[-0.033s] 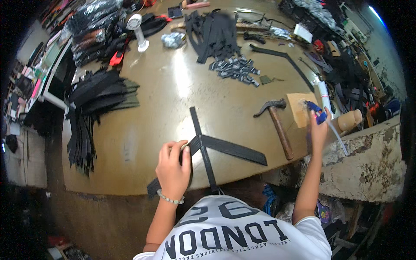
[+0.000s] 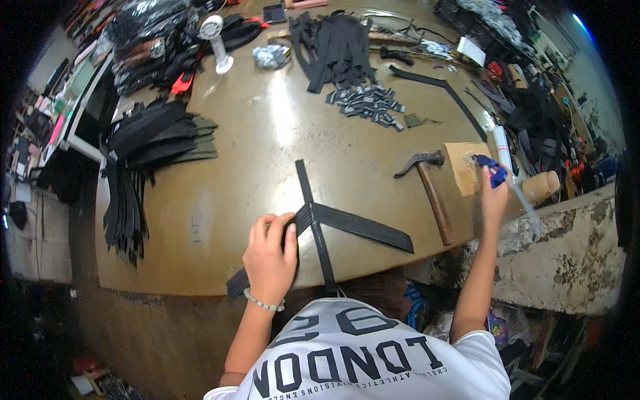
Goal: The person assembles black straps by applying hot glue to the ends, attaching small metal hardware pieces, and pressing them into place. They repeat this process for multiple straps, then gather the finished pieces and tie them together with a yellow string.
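Note:
My left hand (image 2: 272, 257) rests on the table with its fingers curled over a wide black strap (image 2: 363, 228), near the strap's bend. A narrower black strip (image 2: 321, 257) crosses that bend and runs down toward my shirt. Part of the wide strap is hidden under my left hand, and its end shows beside my wrist. At the right, my right hand (image 2: 494, 195) grips a blue glue gun (image 2: 495, 172), a whitish stick trailing from its back. The gun's front end is over a tan cardboard piece (image 2: 461, 170) with marks on it.
A hammer (image 2: 433, 200) with a wooden handle lies between the straps and the cardboard. Black strips (image 2: 130, 213) are piled at left. Further back are more black straps (image 2: 333, 53), small dark tags (image 2: 367, 103) and a white handheld fan (image 2: 217, 47). A tan roll (image 2: 541, 185) stands beyond my right hand.
The whole view has shifted slightly. My right hand stays at the cardboard with the glue gun, and the stick behind it is now blurred. My left hand keeps its place on the strap.

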### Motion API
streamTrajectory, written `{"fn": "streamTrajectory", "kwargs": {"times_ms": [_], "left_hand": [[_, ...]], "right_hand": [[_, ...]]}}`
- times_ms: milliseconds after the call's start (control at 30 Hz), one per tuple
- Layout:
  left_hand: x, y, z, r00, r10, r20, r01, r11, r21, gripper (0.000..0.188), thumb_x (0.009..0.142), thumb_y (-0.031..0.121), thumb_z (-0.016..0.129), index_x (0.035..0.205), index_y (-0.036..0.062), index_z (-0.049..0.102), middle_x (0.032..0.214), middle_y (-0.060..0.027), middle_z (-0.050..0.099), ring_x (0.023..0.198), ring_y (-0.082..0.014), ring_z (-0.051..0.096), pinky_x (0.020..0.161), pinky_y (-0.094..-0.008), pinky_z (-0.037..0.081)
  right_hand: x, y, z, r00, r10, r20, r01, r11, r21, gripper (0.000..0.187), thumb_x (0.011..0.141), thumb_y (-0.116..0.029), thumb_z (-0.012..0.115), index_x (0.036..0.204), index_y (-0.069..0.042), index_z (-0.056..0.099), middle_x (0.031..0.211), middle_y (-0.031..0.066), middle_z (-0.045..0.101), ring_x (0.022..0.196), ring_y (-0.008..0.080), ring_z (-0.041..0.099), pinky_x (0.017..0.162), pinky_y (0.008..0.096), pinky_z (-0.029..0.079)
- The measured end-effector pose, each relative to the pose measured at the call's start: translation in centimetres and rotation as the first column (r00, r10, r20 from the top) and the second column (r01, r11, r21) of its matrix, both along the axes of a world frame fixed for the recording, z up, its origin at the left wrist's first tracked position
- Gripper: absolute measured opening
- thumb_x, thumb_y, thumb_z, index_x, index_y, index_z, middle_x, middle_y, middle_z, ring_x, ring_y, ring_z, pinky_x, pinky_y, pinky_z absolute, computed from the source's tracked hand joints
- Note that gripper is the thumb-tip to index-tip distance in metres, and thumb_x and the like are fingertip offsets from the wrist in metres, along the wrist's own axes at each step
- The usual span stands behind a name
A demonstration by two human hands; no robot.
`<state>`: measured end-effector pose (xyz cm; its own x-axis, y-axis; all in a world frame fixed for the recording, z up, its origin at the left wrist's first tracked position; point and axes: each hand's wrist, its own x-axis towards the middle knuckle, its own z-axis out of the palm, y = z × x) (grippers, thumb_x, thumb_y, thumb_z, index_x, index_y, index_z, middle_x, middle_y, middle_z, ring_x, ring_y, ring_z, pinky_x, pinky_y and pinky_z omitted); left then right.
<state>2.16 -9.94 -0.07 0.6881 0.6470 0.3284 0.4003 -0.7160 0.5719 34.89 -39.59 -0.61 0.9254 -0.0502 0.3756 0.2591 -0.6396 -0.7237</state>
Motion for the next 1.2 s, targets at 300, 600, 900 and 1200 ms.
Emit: {"fn": "streamTrajectory", "kwargs": {"times_ms": [300,600,900,1200], "left_hand": [[0.3,0.8,-0.9,0.986,-0.13,-0.102,0.138,0.987,0.077,0.033,0.081,0.006,0.065,0.11,0.0202,0.07,0.097,-0.0032,0.059,0.086,-0.0244,0.057,0.069,-0.0361,0.05],[0.0,1.0,-1.3,0.984,-0.149,-0.099,0.159,0.982,0.105,0.038,0.079,0.005,0.065,0.113,0.0222,0.069,0.099,-0.002,0.058,0.085,-0.0235,0.057,0.068,-0.035,0.049],[0.0,0.7,-1.4,0.984,-0.128,-0.122,0.146,0.976,0.159,0.041,0.078,0.007,0.066,0.115,0.0224,0.068,0.101,-0.0009,0.056,0.085,-0.0209,0.055,0.068,-0.0324,0.048],[0.0,0.6,-1.5,0.984,-0.115,-0.137,0.132,0.984,0.12,0.04,0.081,0.007,0.064,0.118,0.0248,0.068,0.102,-0.0017,0.057,0.087,-0.0235,0.054,0.071,-0.0355,0.049]], "right_hand": [[-12.1,14.7,8.1,0.385,0.813,-0.437,-0.853,0.494,0.169,0.036,0.088,-0.032,0.072,0.101,0.0,0.061,0.078,0.0093,0.067,0.067,0.0173,0.067,0.061,0.0309,0.053],[-11.2,19.0,7.1,0.409,0.782,-0.47,-0.909,0.394,-0.135,0.046,0.088,-0.042,0.067,0.1,0.001,0.06,0.076,0.0198,0.068,0.069,0.0342,0.069,0.061,0.0394,0.05],[-12.6,17.0,5.9,0.411,0.816,-0.407,-0.908,0.404,-0.106,0.046,0.088,-0.039,0.069,0.104,0.002,0.055,0.079,0.0225,0.069,0.075,0.0387,0.069,0.064,0.0431,0.052],[-14.4,14.8,6.6,0.295,0.784,-0.546,-0.949,0.308,-0.071,0.044,0.087,-0.038,0.071,0.104,0.0,0.057,0.073,0.0178,0.066,0.067,0.0319,0.068,0.06,0.0429,0.051]]}}
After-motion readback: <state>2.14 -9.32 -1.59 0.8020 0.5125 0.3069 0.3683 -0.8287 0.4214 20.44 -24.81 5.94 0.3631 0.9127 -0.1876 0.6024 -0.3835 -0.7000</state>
